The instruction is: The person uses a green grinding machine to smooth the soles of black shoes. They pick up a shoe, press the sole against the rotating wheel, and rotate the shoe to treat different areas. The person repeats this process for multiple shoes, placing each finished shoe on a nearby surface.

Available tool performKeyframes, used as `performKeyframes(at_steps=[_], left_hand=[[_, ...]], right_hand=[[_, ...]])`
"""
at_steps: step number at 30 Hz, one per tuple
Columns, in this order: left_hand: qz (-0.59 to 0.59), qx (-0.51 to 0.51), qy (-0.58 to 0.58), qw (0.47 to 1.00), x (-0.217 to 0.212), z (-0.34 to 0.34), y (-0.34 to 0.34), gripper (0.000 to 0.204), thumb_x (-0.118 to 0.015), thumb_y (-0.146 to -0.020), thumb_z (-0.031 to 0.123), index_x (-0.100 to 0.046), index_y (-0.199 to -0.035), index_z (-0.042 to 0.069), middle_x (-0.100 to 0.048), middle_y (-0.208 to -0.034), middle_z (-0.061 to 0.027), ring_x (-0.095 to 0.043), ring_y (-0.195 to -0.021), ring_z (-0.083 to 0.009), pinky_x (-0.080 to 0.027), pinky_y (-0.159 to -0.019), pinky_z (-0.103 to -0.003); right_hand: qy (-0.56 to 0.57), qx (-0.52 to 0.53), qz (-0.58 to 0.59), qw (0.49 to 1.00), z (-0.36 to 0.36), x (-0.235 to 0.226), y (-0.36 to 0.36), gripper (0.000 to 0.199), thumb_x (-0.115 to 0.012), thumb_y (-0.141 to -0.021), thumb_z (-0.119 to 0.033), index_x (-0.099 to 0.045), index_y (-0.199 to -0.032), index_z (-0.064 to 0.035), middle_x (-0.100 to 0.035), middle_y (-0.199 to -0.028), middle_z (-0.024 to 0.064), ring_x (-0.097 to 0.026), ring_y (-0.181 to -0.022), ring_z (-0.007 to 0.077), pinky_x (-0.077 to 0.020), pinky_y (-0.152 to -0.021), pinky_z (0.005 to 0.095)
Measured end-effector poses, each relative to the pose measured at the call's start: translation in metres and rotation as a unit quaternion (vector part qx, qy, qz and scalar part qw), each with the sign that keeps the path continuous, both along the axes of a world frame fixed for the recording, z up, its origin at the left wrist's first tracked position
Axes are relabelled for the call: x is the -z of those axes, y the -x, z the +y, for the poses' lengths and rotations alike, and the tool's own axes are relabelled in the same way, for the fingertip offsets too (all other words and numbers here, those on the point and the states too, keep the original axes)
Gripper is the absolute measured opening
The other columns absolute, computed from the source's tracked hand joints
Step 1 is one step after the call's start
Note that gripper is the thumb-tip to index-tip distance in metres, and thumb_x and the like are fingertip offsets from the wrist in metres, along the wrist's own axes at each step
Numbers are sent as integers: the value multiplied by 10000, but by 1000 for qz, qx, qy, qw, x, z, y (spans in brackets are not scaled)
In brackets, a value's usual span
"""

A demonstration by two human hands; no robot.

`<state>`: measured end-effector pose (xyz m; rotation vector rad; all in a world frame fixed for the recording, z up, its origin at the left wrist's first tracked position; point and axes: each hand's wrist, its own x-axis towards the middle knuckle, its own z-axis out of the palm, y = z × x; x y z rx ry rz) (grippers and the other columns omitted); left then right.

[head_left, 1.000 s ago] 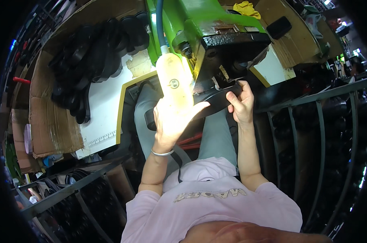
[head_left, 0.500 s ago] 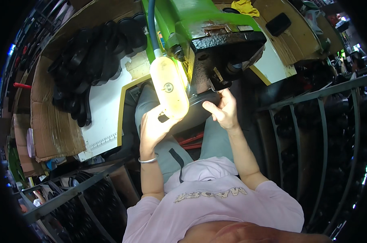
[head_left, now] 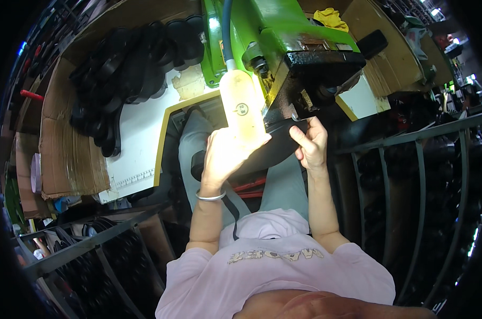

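Head view: we grip a black sole point(head_left: 273, 146) with left hand point(head_left: 227, 157) and right hand point(head_left: 309, 143), steadying it under the green press point(head_left: 299, 58).

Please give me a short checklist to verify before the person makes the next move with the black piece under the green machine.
1. Left hand grips the black sole-shaped piece: ok, it holds the near end.
2. Right hand holds the far edge: ok, fingers pinch it.
3. Piece sits under the black head of the green machine: ok, its far edge reaches beneath.
4. Right fingers clear of the head: not ok, they are very close below it.
5. Lamp lights the work: ok, but glare washes out the left hand.
6. Exact alignment of the piece: cannot tell.
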<state>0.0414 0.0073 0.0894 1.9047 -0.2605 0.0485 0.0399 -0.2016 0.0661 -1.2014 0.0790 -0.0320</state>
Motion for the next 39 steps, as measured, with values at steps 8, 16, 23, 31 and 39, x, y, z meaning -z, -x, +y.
performKeyframes(at_steps=[8, 16, 23, 31, 39], left_hand=[[82, 6, 31, 996, 17, 26, 8, 249, -728, -782, 86, -692, -994, -41, -729, -914, -158, -702, -809, -158, -523, -739, -294], [65, -9, 29, 997, 24, 4, 14, 156, -761, -818, 118, -628, -832, 40, -616, -743, 9, -553, -686, -67, -449, -652, -235], [-4, -27, 112, 993, 47, 9, 14, 123, -727, -842, 48, -613, -797, 35, -578, -720, 26, -507, -648, -54, -416, -609, -213], [-19, -111, 214, 970, 79, -7, 43, 120, -712, -857, 74, -639, -911, -5, -638, -828, -17, -560, -722, -89, -464, -650, -244], [-46, -8, 125, 991, 54, -48, 11, 165, -736, -824, 59, -652, -929, -37, -643, -798, -41, -564, -723, -113, -473, -679, -259]], right_hand=[[69, -32, -5, 997, 19, -1, 12, 257, -759, -804, -44, -561, -962, -6, -641, -868, 49, -556, -641, 48, -431, -516, 195], [122, -9, -75, 990, 13, 8, 11, 276, -787, -796, -80, -586, -973, -13, -643, -862, 32, -579, -730, 60, -474, -638, 211], [103, -36, -14, 994, 20, 5, 10, 284, -803, -774, -92, -601, -956, -12, -656, -817, 19, -555, -611, 29, -411, -466, 180], [131, -49, -55, 989, 45, 19, 9, 262, -835, -723, -53, -636, -885, 1, -694, -846, 53, -628, -767, 87, -506, -692, 242], [86, -69, -2, 994, 4, 81, 51, 495, -807, -749, -86, -588, -1180, 26, -650, -1102, 99, -586, -1053, 168, -455, -933, 321]])
